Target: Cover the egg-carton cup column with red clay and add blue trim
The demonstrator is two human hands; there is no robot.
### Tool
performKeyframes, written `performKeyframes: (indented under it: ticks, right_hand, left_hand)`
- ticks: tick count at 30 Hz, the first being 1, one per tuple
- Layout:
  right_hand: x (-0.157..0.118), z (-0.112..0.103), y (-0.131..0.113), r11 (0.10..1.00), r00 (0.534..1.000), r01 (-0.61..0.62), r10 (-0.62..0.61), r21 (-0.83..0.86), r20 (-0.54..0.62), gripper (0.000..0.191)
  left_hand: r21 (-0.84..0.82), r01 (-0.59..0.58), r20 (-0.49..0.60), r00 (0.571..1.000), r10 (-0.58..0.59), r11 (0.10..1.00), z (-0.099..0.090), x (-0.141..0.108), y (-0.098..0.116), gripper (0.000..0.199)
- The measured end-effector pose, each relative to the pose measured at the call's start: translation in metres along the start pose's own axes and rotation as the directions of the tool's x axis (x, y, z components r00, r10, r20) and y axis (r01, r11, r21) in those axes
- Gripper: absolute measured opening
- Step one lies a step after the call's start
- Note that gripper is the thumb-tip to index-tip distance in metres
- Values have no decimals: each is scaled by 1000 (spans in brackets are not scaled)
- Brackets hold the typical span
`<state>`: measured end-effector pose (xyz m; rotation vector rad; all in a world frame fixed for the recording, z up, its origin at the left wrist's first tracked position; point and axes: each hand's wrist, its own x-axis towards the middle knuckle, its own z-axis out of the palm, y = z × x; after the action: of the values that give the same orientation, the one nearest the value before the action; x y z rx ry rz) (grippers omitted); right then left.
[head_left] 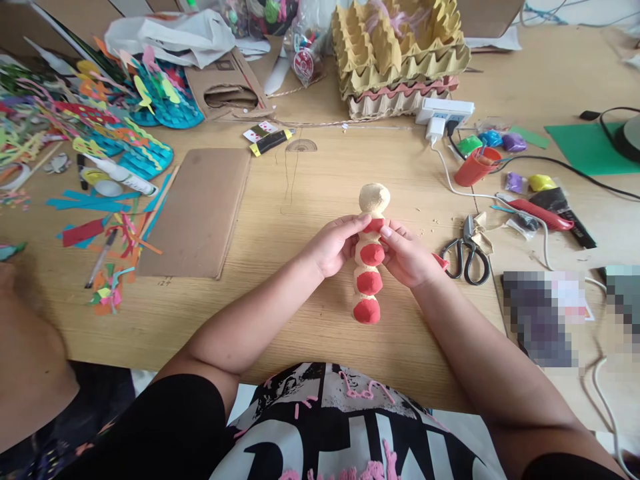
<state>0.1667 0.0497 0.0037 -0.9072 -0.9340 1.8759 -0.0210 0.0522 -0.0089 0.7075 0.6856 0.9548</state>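
Between both hands is a strip cut from an egg carton, a row of rounded cups. Several cups carry red clay caps, while the cup at the far end is bare and pale yellow. My left hand grips the strip's left side near its upper part, thumb on top. From the right, my right hand holds it too, its thumb against the uppermost red cap. To the right of that hand lie black-handled scissors, with a small red piece by the wrist.
Brown cardboard lies left, beside paper scraps and colourful crafts. Egg trays are stacked at the back near a power strip. On the right are a red cup, clay packets and a white cable. Another person's arm rests at far left.
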Motion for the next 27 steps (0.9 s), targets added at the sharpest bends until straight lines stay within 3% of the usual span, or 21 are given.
performKeyframes:
  ticks: [9,16,22,27]
  right_hand:
    - [3,1,-5,989,993,104,-109,-103,-38,62]
    - [4,-1,-8,986,987,106,-120,-125,-107,68]
    - [1,-1,-13,989,995,97,-99,-110,-6,67]
    - [0,-4,-13,986,993,96,-104,-136,-48,69]
  left_hand:
    - [8,-15,-37,999,15,1000,6,1,0,54]
    - [32,-29,-7,1000,29,999,14,-4,6,61]
    - [61,-80,-98,991,86,995,18,-5,8,56]
    - [101,-92,-100,990,102,991,19,-5,8,58]
